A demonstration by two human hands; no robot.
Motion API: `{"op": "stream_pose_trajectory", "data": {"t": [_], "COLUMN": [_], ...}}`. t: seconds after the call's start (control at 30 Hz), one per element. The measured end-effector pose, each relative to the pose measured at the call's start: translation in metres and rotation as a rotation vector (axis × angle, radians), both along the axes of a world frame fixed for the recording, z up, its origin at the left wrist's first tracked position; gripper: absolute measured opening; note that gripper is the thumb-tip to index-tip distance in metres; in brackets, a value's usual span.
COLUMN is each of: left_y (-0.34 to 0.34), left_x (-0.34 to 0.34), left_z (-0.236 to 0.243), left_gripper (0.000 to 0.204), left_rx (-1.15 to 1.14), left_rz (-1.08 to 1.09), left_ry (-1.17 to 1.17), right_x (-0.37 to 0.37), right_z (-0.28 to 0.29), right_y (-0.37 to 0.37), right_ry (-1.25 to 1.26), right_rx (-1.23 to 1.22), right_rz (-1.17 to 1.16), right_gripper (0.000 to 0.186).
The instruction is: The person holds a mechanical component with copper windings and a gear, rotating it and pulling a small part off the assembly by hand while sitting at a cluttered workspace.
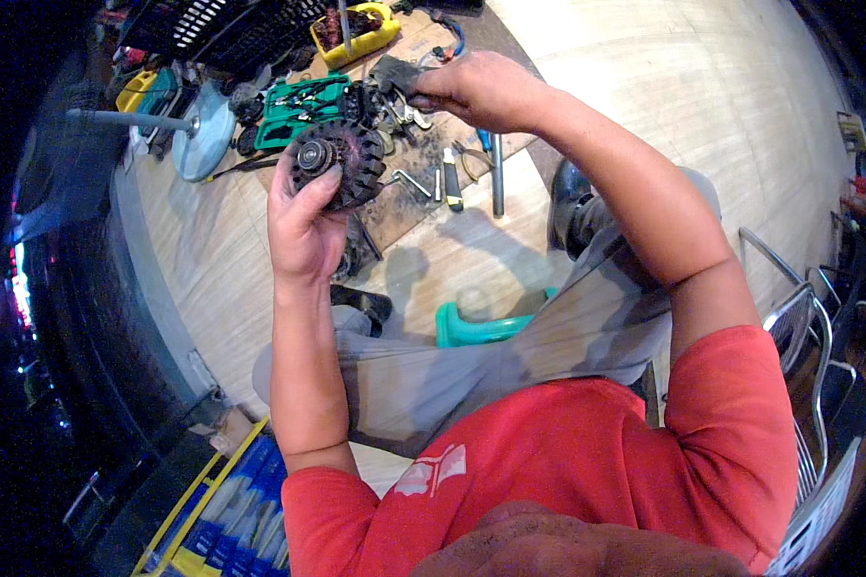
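My left hand (303,216) grips a black knobby wheel (354,159) with a dark metal hub facing up, the thumb pressed against it. My right hand (476,91) is closed on a dark, dirty cloth-like piece (394,75), held up and to the right of the wheel. Around them lie an open green tool case (289,111), a loose hex key (410,185), a black-and-yellow knife (452,183), pliers (473,163) and a dark metal tube (497,183) on a grimy sheet of cardboard (399,216).
A yellow tray (354,34), black crates (202,29) and a blue round base with a pole (202,130) stand at the back. A green plastic stool (467,325) is between my legs. Metal chairs (808,317) are at right, a yellow rack (202,500) at lower left.
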State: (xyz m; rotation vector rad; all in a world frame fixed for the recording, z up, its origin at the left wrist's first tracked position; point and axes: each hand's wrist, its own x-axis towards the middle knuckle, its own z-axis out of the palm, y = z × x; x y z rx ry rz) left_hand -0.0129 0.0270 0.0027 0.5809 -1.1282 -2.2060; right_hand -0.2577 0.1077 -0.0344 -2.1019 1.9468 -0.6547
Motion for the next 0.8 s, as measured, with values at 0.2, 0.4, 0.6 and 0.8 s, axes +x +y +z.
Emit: {"op": "stream_pose_trajectory", "data": {"t": [0.2,0.4,0.6,0.8], "left_y": [-0.002,0.005,0.002,-0.008], "left_x": [0.001,-0.003,-0.004,-0.003], "left_z": [-0.008,-0.017,-0.021,-0.026], "left_gripper": [0.055,0.061,0.057,0.038], "left_rx": [-0.112,-0.169,-0.273,-0.130], "left_rz": [0.023,0.034,0.128,0.274], "left_ry": [-0.132,-0.238,-0.281,-0.174], "right_x": [0.005,0.035,0.035,0.049], "right_z": [-0.012,0.002,0.012,0.017], "right_y": [0.003,0.008,0.007,0.015], "right_ry": [-0.135,-0.473,-0.406,-0.294], "right_rx": [0.015,0.143,0.068,0.157], "right_rz": [0.078,0.151,0.115,0.265], "right_gripper": [0.034,0.039,0.025,0.023]}}
